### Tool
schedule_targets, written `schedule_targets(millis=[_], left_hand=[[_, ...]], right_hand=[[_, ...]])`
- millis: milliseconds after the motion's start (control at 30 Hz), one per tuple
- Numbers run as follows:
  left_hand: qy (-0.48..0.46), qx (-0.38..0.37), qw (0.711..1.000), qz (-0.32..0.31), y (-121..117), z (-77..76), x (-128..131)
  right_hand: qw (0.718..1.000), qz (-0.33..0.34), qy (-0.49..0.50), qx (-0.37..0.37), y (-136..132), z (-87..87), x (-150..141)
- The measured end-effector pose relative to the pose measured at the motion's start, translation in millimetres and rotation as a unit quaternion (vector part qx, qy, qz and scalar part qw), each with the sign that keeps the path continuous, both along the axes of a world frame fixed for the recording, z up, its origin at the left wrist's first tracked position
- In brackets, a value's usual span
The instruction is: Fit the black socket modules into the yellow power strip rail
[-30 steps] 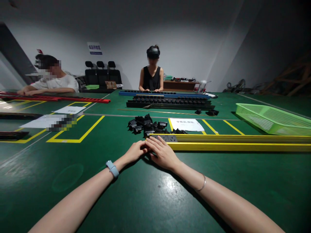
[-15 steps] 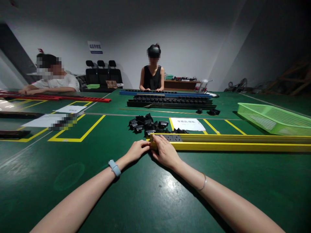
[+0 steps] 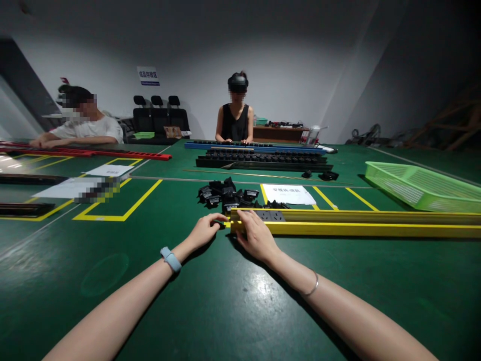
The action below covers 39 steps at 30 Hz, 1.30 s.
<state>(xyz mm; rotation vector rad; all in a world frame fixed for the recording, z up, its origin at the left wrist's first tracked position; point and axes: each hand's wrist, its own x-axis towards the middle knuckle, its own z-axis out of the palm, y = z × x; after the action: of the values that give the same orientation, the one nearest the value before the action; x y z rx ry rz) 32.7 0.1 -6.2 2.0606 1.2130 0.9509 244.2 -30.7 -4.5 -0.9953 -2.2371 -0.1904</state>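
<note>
Yellow rail (image 3: 356,229), long, straight and metal-looking, is lying across the right part of the broad green desk (image 3: 188,311), its left end sitting in front of us and its other end running out of view on the right. We are seeing two raised yellow walls, near and far, with an open channel running lengthwise between them. The near wall is showing a smooth, bright yellow face, while the inside is looking darker and shaded. Near the left end, dark grey flat-faced socket modules (image 3: 268,215) with small slots are sitting in the channel, partly hidden by our fingers.

We are keeping our right hand (image 3: 257,238) clamped on the left end of the rail, fingers reaching over the top and thumb against the near side. Our left hand (image 3: 205,231) is hovering just beside that end, thumb and forefinger parted; we cannot tell whether a fingertip is touching it.

Behind the rail's left end, a loose pile of black plastic modules (image 3: 225,193) is lying beside a white printed paper sheet (image 3: 289,194). A light green plastic mesh basket (image 3: 424,175) is resting behind the rail on the right.
</note>
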Motion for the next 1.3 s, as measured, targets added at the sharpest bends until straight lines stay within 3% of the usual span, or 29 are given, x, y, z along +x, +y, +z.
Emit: schedule_targets(millis=[133, 200, 367, 500, 667, 900, 1167, 1300], left_hand=[[0.065, 0.132, 0.979, 0.142, 13.6, -1.4, -10.9], [0.104, 0.166, 0.966, 0.171, 21.5, -5.6, -16.5], [0.150, 0.153, 0.966, 0.143, 34.6, -19.8, -26.7], [0.154, 0.185, 0.963, 0.122, 36.1, -24.1, -28.8], [0.132, 0.213, 0.962, 0.110, 33.4, -21.4, -28.2], [0.081, 0.208, 0.963, 0.153, 23.7, -11.0, -26.3], [0.151, 0.107, 0.974, 0.134, 37.7, -22.2, -26.0], [0.121, 0.148, 0.968, 0.162, 29.5, -14.9, -26.3]], right_hand=[[1.000, -0.005, -0.011, -0.006, -1.8, -0.7, -0.7], [1.000, -0.010, -0.013, -0.011, -3.0, -0.7, -2.2], [1.000, -0.008, -0.018, -0.009, -4.6, 0.4, -3.5], [1.000, -0.006, -0.017, -0.008, -4.8, 1.6, -2.6], [1.000, -0.005, -0.012, -0.014, -5.4, 2.7, -2.2], [1.000, -0.004, -0.016, -0.015, -5.8, 2.5, -2.8], [1.000, -0.004, -0.010, -0.007, -3.9, 0.6, -3.2], [1.000, -0.006, -0.014, -0.002, -3.5, 0.3, -3.1]])
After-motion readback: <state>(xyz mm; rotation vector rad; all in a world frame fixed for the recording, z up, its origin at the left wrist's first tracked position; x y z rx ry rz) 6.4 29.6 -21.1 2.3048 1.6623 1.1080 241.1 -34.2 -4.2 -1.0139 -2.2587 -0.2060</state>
